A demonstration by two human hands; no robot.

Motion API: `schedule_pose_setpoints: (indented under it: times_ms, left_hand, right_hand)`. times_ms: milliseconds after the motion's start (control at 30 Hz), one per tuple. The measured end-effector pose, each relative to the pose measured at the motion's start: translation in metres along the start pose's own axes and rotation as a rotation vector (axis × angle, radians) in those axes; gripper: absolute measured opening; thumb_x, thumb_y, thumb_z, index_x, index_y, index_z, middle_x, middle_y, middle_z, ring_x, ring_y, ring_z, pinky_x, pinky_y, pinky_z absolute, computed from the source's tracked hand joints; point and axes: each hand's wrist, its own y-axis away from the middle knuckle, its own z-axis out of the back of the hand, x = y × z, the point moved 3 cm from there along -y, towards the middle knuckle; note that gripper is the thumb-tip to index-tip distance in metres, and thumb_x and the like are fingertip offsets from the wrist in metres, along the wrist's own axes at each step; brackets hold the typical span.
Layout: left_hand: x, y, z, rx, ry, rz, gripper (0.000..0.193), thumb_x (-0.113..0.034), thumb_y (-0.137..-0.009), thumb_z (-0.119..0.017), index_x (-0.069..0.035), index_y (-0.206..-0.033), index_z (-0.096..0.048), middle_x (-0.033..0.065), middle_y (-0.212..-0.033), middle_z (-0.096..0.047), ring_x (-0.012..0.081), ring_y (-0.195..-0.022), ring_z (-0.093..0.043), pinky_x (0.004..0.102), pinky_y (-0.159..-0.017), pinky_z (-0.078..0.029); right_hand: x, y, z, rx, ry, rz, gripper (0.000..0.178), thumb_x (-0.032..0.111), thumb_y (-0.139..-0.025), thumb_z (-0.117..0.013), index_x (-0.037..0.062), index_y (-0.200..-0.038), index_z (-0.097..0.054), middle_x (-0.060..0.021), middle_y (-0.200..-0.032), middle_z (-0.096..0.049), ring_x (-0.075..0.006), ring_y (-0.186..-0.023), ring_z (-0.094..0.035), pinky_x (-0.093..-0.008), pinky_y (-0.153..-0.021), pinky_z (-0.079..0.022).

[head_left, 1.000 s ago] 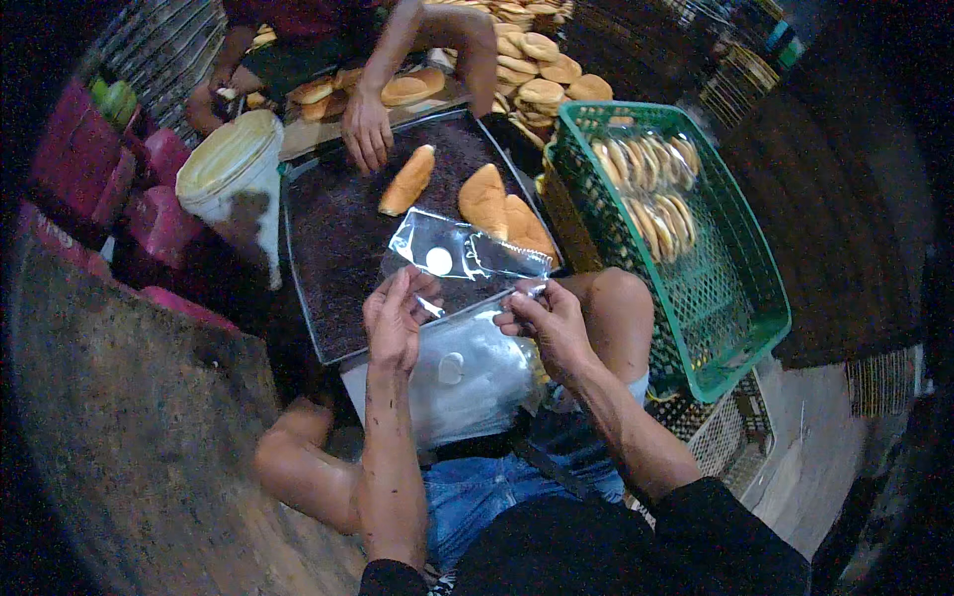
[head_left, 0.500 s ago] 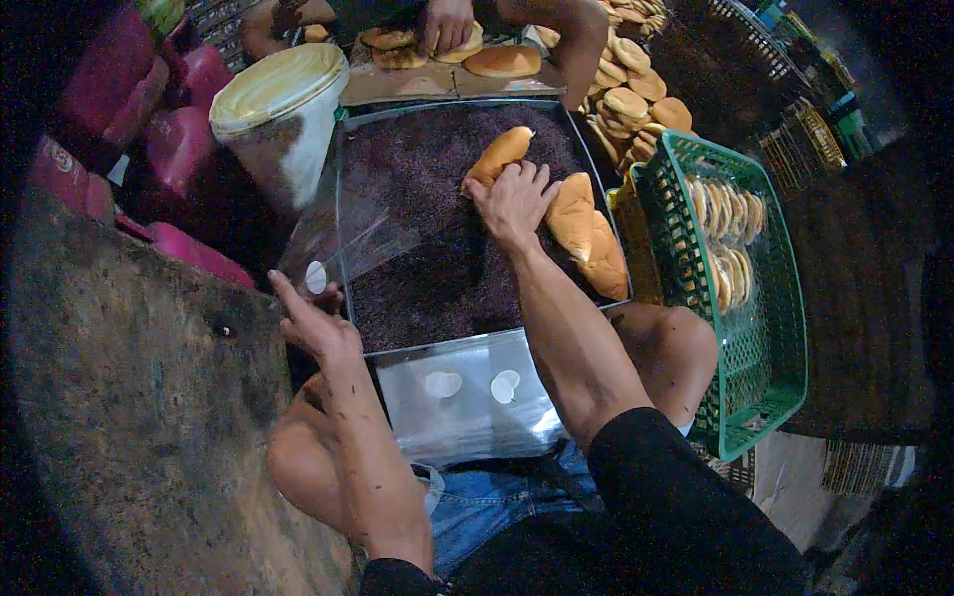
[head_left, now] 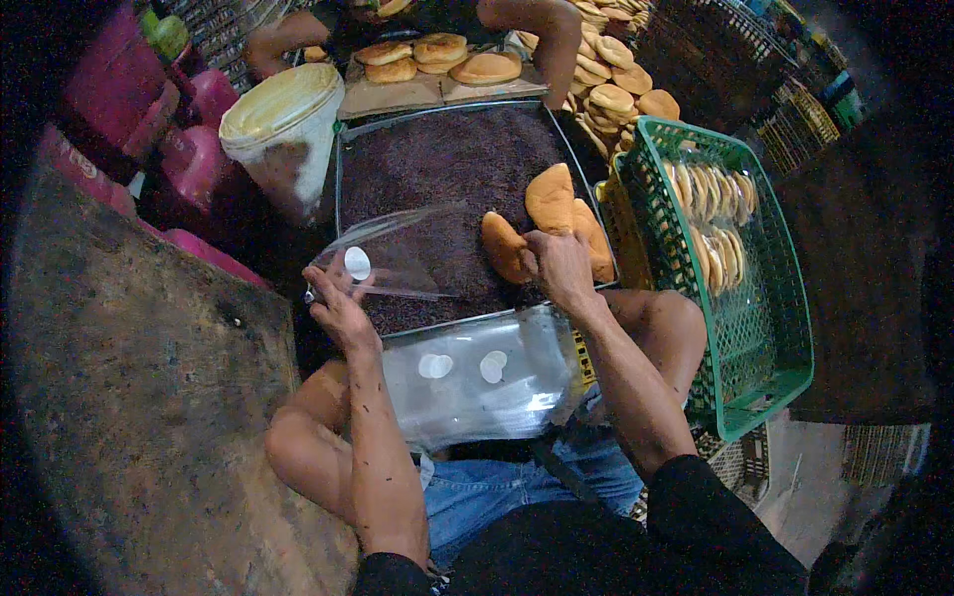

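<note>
In my left hand [head_left: 344, 310] I pinch a clear plastic bag [head_left: 412, 238] with a round white label; its free end spreads over the dark granules. My right hand [head_left: 559, 268] is closed on a folded bread bun [head_left: 503, 245], low over the right part of the tray. Two more folded buns [head_left: 550, 197] lie just beyond and beside that hand, at the tray's right side. Dark purple-brown granules fill the wide metal tray [head_left: 447, 326]. Across my lap lies a stack of clear plastic bags [head_left: 462, 402] with round white labels.
A green plastic basket [head_left: 730, 397] with wrapped buns stands at the right. Piled buns [head_left: 616, 74] lie behind it. Beyond the tray, a person sits behind buns on a cardboard sheet [head_left: 397, 96]. A white bucket [head_left: 283, 164] and a wooden board [head_left: 149, 377] flank me left.
My right hand has drawn the bun nearer and to the right. The left hand has brought the bag up and rightward over the tray. The other person's hand has left the buns.
</note>
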Motion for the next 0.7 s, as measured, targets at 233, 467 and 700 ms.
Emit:
schedule_pose_setpoints:
  times_ms: [233,467,700]
  left_hand:
    - [-0.023,0.015,-0.006,0.061,-0.160,-0.087,0.078,-0.060,-0.101,-0.038,0.012,-0.131,-0.046,0.0237,-0.122,-0.062,0.0287,-0.104,-0.065,0.0379,-0.071,-0.064]
    - [-0.040,0.093,-0.084,0.512,-0.032,-0.106,0.080,-0.070,-0.096,-0.028,-0.009,-0.147,-0.027,0.0223,-0.132,-0.056,0.0363,-0.105,-0.065,0.0464,-0.081,-0.059]
    - [-0.039,0.050,-0.047,0.455,-0.315,-0.114,0.061,-0.056,-0.104,-0.035,0.000,-0.098,-0.059,0.0159,-0.090,-0.068,0.0217,-0.088,-0.068,0.0355,-0.076,-0.054]
  right_hand:
    - [-0.043,0.065,0.112,0.011,-1.244,-0.094,0.042,0.022,-0.090,-0.068,0.0017,-0.126,-0.058,-0.0094,-0.112,-0.065,-0.0167,-0.101,-0.062,-0.0314,-0.091,-0.048]
    - [-0.046,0.053,0.117,0.012,-1.350,-0.167,0.040,0.021,-0.092,-0.068,0.0015,-0.126,-0.060,-0.0066,-0.104,-0.067,-0.0112,-0.094,-0.063,-0.0262,-0.083,-0.051]
    - [-0.054,0.060,0.136,-0.156,-1.472,-0.159,0.034,0.018,-0.092,-0.060,0.0025,-0.123,-0.059,-0.0089,-0.109,-0.066,-0.0159,-0.097,-0.064,-0.0296,-0.086,-0.052]
